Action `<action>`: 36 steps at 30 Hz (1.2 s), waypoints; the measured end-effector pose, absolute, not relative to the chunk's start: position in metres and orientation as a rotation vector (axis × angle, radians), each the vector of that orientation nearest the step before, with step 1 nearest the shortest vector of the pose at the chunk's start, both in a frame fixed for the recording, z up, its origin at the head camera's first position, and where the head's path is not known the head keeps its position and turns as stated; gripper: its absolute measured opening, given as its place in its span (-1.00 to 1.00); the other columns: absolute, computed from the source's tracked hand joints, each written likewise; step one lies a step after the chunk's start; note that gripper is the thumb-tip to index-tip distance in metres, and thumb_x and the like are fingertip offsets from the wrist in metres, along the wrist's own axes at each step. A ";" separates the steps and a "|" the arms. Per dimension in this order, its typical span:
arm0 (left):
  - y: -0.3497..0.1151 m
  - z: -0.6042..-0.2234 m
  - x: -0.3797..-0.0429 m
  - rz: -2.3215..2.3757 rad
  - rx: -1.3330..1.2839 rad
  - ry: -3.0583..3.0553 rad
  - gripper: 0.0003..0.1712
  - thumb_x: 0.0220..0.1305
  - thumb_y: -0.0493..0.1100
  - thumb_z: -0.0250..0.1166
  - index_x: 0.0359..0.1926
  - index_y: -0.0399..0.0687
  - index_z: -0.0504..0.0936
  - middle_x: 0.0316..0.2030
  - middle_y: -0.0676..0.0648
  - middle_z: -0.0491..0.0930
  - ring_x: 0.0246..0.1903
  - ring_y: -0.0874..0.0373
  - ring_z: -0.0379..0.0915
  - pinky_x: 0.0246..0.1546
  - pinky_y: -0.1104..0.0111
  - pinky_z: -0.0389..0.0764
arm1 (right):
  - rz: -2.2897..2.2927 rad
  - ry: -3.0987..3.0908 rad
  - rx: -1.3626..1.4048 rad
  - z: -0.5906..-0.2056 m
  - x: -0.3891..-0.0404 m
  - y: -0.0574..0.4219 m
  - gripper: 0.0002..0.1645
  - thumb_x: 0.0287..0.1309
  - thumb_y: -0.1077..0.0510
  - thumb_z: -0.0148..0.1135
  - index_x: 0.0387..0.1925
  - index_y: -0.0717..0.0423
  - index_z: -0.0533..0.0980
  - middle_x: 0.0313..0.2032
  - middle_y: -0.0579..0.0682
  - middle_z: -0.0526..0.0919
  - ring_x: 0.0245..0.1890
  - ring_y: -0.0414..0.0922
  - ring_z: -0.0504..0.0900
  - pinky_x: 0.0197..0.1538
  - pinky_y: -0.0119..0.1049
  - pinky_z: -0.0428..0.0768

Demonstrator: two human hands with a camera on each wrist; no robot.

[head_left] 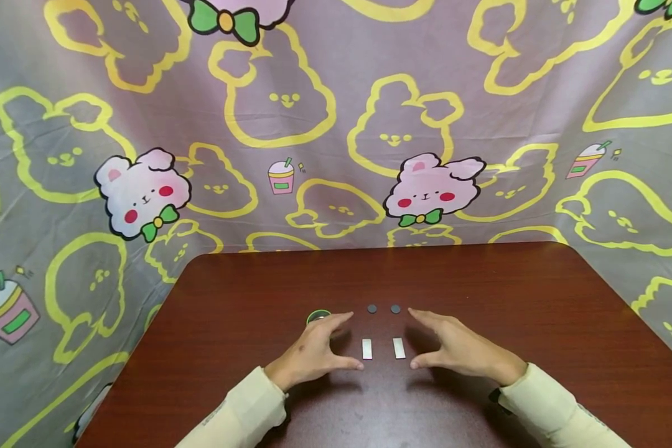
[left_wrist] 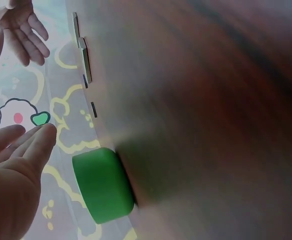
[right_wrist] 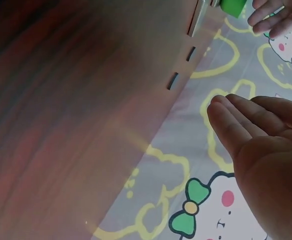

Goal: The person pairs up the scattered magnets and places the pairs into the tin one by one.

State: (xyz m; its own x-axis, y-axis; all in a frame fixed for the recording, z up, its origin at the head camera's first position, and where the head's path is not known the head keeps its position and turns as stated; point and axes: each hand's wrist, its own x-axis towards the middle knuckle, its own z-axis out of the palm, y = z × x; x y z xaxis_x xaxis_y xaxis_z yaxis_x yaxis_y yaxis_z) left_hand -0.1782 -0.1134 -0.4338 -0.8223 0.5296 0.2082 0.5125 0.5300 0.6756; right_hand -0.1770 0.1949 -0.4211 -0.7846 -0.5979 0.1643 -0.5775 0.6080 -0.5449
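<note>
Above the table my left hand (head_left: pixel 313 351) and right hand (head_left: pixel 462 348) face each other, fingers extended and thumbs apart, with nothing held in either. Between them lie two small dark grey discs (head_left: pixel 383 308), side by side. Nearer to me are two white rectangular pieces, the left one (head_left: pixel 367 349) by my left thumb and the right one (head_left: pixel 399 348) by my right thumb. A low, round green container (left_wrist: pixel 103 185) stands beyond my left hand, which partly hides it in the head view; its rim (head_left: pixel 318 311) shows there.
The dark red-brown wooden table (head_left: pixel 246 286) has rounded far corners. A patterned cloth (head_left: pixel 336 124) with cartoon bears hangs behind it and along both sides. Something small and dark (head_left: pixel 498 398) shows by the right cuff; its kind is unclear.
</note>
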 end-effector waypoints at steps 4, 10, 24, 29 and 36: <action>-0.111 -0.435 -0.180 1.174 0.933 2.727 0.07 -0.06 0.11 0.62 0.37 -0.31 0.38 0.28 -0.22 0.46 0.15 -0.10 0.52 0.16 0.17 0.54 | -0.916 2.779 -1.031 -0.425 -0.179 0.193 0.08 0.00 -0.09 0.55 0.33 0.52 0.28 0.28 0.37 0.42 0.27 0.23 0.44 0.22 0.19 0.44; -0.105 -0.435 -0.183 1.160 0.983 2.734 0.03 -0.06 0.06 0.63 0.35 -0.35 0.40 0.25 -0.24 0.49 0.13 -0.09 0.54 0.12 0.23 0.57 | -0.918 2.780 -1.051 -0.430 -0.180 0.189 0.06 -0.02 -0.07 0.57 0.31 0.52 0.31 0.25 0.36 0.47 0.25 0.22 0.47 0.22 0.17 0.45; -0.095 -0.437 -0.186 1.231 0.994 2.688 -0.03 -0.07 -0.09 0.65 0.31 -0.40 0.41 0.21 -0.29 0.51 0.08 -0.12 0.58 0.07 0.29 0.60 | -1.030 2.724 -1.025 -0.434 -0.185 0.184 0.00 0.03 -0.05 0.54 0.30 0.50 0.34 0.24 0.35 0.48 0.25 0.24 0.46 0.21 0.20 0.44; -0.091 -0.440 -0.187 1.209 0.962 2.682 -0.06 -0.05 -0.13 0.64 0.31 -0.39 0.42 0.21 -0.28 0.52 0.08 -0.09 0.58 0.06 0.31 0.60 | -1.006 2.743 -1.053 -0.439 -0.189 0.185 -0.07 -0.02 0.00 0.57 0.26 0.45 0.41 0.20 0.27 0.54 0.22 0.20 0.50 0.21 0.15 0.46; -0.087 -0.447 -0.189 1.228 0.892 2.648 -0.14 -0.02 -0.21 0.62 0.28 -0.37 0.44 0.20 -0.26 0.52 0.10 -0.10 0.57 0.06 0.34 0.59 | -1.045 2.735 -1.100 -0.450 -0.193 0.183 -0.32 -0.01 0.11 0.58 0.10 0.37 0.54 0.01 0.14 0.67 0.02 0.07 0.63 0.04 -0.04 0.63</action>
State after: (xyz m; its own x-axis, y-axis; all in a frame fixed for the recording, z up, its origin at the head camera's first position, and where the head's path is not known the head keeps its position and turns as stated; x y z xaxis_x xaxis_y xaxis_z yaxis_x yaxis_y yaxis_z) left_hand -0.1890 -0.0872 -0.4466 -0.8254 0.5422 0.1570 0.4701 0.5062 0.7231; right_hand -0.1933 0.1827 -0.4500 -0.7527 -0.6196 0.2226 -0.6101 0.5293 -0.5896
